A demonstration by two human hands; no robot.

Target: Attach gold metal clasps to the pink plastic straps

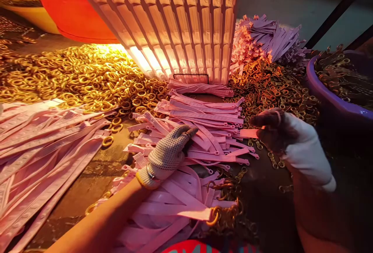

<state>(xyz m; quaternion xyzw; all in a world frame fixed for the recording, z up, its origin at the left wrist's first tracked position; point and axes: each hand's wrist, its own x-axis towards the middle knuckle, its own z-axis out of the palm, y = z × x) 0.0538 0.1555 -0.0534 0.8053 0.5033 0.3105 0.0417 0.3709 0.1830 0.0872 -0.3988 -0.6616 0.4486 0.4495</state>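
Observation:
My left hand, in a dotted grey glove, lies on a stack of pink straps at the centre, its fingers bent together; what they hold, if anything, is hidden. At the right, my right hand, in a white glove with darkened fingers, pinches the end of a pink strap that reaches out from the stack. Below the hands lies a heap of pink straps; one carries a gold ring at its end, beside metal clasps.
Gold rings are piled at the left behind long pink straps. A ribbed, lit panel stands at the back. Metal clasps and a purple basin are at the right. Red and yellow containers sit back left.

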